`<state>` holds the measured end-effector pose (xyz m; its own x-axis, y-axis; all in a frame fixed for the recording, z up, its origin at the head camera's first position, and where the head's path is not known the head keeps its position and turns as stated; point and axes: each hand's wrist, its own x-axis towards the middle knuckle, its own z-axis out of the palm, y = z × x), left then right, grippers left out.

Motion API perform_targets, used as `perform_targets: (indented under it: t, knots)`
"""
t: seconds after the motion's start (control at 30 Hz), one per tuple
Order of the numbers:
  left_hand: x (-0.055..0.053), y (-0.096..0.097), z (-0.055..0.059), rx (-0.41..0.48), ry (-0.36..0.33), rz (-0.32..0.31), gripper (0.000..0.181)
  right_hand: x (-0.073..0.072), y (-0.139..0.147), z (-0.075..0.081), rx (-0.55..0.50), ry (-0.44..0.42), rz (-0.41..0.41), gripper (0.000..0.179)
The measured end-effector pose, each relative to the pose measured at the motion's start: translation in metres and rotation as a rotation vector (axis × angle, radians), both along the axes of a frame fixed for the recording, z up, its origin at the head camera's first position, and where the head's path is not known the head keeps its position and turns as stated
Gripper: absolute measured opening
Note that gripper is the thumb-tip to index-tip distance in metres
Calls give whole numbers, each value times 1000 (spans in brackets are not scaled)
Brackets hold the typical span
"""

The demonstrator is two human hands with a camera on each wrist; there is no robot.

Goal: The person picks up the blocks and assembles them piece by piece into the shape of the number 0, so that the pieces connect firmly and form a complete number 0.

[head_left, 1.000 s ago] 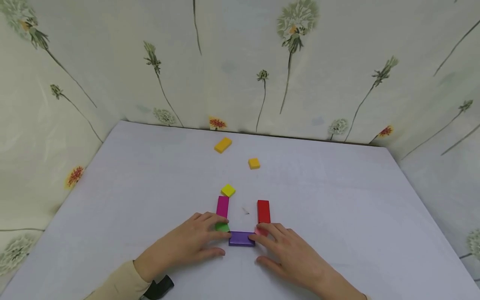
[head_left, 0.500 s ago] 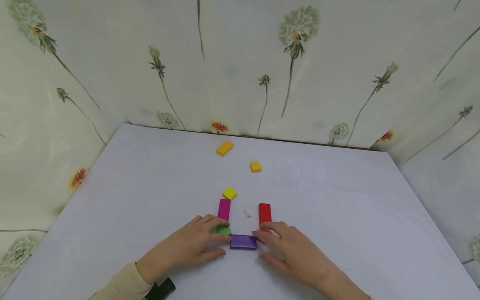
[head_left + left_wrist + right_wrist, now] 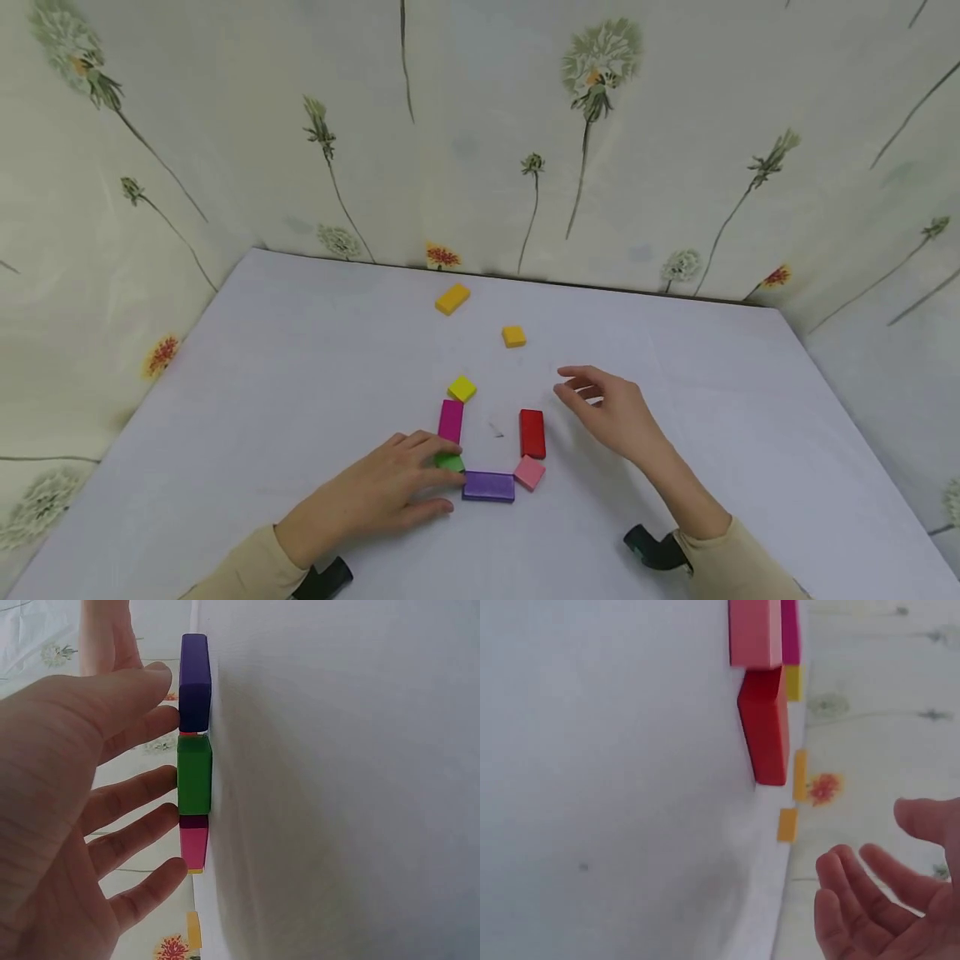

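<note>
My left hand [image 3: 386, 487] rests with spread, relaxed fingers over the green block [image 3: 195, 776], its fingertips at the tops of the green block and the purple block [image 3: 488, 487]. A magenta block [image 3: 451, 421] runs away from the green one, with a yellow block [image 3: 462, 388] at its far end. At the purple block's right end lies a pink block [image 3: 529, 472], touching its corner, and a red block [image 3: 532, 433] extends beyond. My right hand [image 3: 611, 412] hovers above the table right of the red block, fingers loosely bent, holding nothing.
Farther back lie a small orange-yellow square block [image 3: 513, 336] and a longer orange-yellow block [image 3: 453, 298]. A tiny scrap [image 3: 496, 429] sits between the magenta and red blocks. The white table [image 3: 360, 333] ends at a flower-patterned cloth [image 3: 465, 125].
My right hand has lifted off the pink and purple blocks and moved away and to the right, leaving the pink block in full view. My left hand has stayed in place.
</note>
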<state>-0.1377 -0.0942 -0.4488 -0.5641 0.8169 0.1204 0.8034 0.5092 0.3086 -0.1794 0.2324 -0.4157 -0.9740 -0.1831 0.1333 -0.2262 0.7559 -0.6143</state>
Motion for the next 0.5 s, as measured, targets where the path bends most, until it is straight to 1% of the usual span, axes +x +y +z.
perform_targets:
  t: [0.1, 0.2, 0.3, 0.5]
  knots:
    - [0, -1, -1, -6, -5, 3, 32, -18, 2, -2, -10, -108, -67, 43]
    - [0, -1, 0, -16, -15, 4, 33, -34, 3, -3, -7, -195, -111, 49]
    - [-1, -1, 1, -24, -20, 10, 33, -50, 2, -3, 0, -260, -130, 55]
    - [-1, -2, 1, -18, -15, 9, 33, -76, -8, -3, 9, -369, -144, 56]
